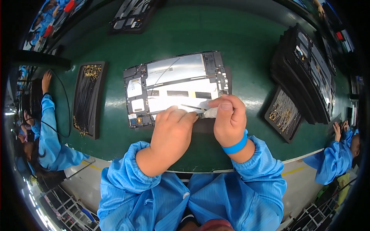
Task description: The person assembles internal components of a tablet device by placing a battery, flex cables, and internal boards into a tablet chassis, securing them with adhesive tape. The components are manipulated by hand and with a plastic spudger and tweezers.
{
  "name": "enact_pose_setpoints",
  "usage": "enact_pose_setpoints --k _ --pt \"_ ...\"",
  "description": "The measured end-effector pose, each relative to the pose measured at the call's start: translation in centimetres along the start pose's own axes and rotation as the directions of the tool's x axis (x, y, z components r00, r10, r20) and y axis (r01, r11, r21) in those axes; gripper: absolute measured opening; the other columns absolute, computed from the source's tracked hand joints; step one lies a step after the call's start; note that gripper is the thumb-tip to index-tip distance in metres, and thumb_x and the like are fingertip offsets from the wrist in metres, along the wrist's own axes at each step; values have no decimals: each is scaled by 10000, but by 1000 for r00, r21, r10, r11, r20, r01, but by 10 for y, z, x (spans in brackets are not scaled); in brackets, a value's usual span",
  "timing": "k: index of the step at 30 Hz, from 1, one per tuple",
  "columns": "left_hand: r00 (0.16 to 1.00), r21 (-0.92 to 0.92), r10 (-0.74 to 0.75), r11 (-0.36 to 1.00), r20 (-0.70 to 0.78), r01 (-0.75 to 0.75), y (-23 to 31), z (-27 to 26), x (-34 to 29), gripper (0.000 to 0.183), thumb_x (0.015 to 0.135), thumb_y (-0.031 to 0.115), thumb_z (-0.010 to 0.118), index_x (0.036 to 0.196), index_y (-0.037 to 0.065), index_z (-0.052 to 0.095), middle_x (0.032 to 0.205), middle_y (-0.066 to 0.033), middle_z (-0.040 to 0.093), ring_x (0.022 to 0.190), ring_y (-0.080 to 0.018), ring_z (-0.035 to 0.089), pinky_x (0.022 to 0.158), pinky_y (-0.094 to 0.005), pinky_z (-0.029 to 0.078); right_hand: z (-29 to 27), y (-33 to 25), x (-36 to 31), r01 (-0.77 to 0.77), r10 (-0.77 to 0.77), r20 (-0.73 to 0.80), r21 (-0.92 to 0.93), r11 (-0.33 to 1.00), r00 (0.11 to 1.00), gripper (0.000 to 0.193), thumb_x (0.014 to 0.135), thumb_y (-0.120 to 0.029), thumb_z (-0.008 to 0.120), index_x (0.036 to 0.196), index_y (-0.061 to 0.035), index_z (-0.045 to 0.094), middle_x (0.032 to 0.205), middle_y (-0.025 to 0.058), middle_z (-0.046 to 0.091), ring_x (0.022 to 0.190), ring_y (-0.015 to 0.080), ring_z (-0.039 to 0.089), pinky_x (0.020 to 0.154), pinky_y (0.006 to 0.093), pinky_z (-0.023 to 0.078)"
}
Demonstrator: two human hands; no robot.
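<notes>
An opened tablet (177, 69) lies before me on the green table, its silver battery panels and black frame showing. My left hand (173, 129) rests at its near edge, fingers bent and close together, the fingertips hidden. Just right of it, my right hand (230, 121) is closed in a pinch at the tablet's near right corner and wears a blue wristband (236, 145). A white covering (211, 112) shows at its fingers. From there a thin, dark, pointed tool (190, 107) reaches over the panel. Across the tablet's upper left runs a thin black cable (166, 71).
On the left stands a black tray (101, 100) of thin black cables with gold ends. A tray (269, 111) of pale cables lies right, beside a tall stack of trays (287, 65) topped by a tablet. Another tablet (133, 17) sits at the back. Co-workers in blue sit both sides.
</notes>
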State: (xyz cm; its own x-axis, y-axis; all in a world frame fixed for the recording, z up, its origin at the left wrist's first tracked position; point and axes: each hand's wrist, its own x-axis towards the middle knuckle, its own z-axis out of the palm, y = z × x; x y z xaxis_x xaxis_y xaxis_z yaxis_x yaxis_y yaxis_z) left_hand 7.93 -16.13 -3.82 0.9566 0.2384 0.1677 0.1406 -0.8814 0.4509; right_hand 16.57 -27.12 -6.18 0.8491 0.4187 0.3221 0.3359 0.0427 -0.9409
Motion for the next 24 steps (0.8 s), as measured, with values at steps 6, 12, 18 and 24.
enact_pose_setpoints --k 6,12,18,24 --pt "1000 5 -6 1000 21 6 0 0 1 136 678 68 589 813 63 607 765 -82 563 801 -261 519 759 -353 396 0 4 1 26 -28 -32 -51 998 999 217 848 -187 454 962 -5 421 747 105 586 643 149 544 596 262 439" --pt "1000 -7 -2 1000 -2 2 0 0 0 140 672 64 591 811 60 607 765 -87 563 798 -266 519 752 -356 398 0 2 1 19 -20 -22 -55 998 1000 227 852 -205 447 957 -5 422 741 108 585 649 161 548 604 270 439" --pt "1000 -16 2 1000 -6 -2 -1 0 0 141 671 61 591 811 56 607 760 -90 563 799 -274 518 743 -357 399 1 0 1 3 -4 -32 -26 1000 999 214 851 -198 446 947 -7 438 735 107 582 647 160 548 596 264 438" --pt "1000 -12 -12 1000 26 12 1 -2 -1 170 657 39 573 826 45 595 803 -95 558 838 -282 508 747 -367 389 3 -11 10 16 -7 76 -118 993 997 157 799 -157 500 777 -4 525 667 133 556 593 250 540 535 320 428"
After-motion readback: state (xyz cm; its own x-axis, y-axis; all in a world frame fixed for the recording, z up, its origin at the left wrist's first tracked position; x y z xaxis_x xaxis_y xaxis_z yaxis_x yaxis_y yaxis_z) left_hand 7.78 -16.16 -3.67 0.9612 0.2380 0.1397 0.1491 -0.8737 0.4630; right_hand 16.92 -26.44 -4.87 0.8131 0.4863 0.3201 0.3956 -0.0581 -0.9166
